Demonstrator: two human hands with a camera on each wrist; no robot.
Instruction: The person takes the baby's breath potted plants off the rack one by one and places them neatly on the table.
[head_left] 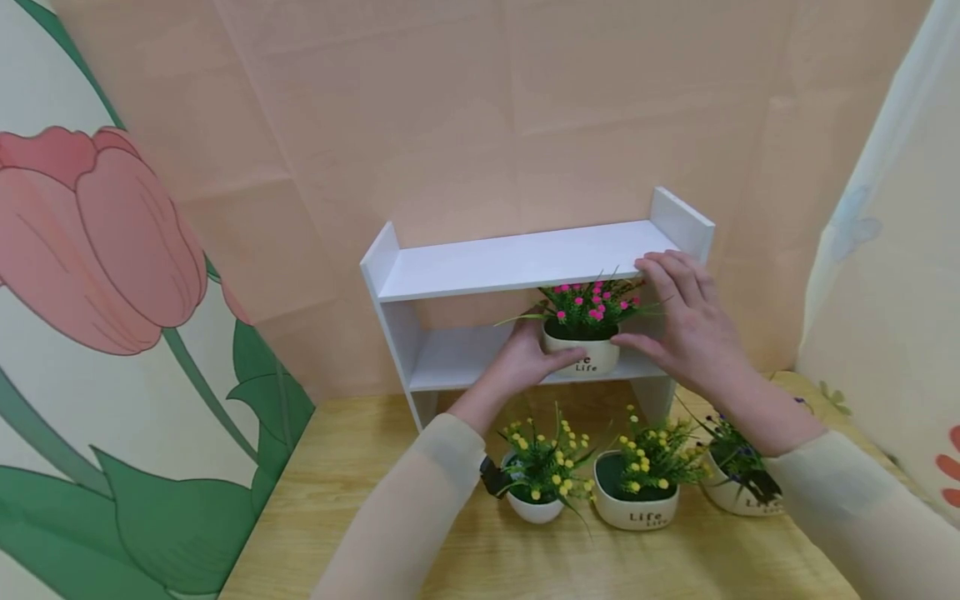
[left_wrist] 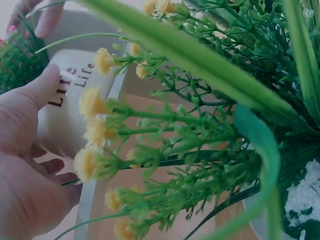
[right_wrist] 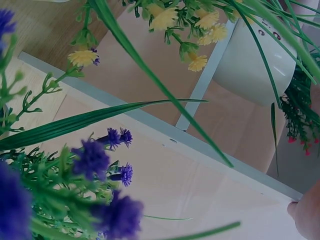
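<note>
A white pot of pink artificial flowers (head_left: 579,332) is at the middle board of a small white shelf (head_left: 517,260); whether its base touches the board cannot be told. My left hand (head_left: 525,357) grips the pot from the left, thumb across its front. In the left wrist view that thumb (left_wrist: 44,89) lies beside the "Life" lettering, with fingers round the pot's other side. My right hand (head_left: 696,327) is spread at the right: its fingertips touch the upper board's front edge, and its thumb reaches the pot's right side.
On the wooden table (head_left: 330,475), before the shelf, stand a small round pot of yellow flowers (head_left: 538,507), a wider "Life" pot of yellow flowers (head_left: 636,510) and a pot of purple flowers (head_left: 731,492) under my right forearm. A pinkish cloth (head_left: 450,108) hangs behind.
</note>
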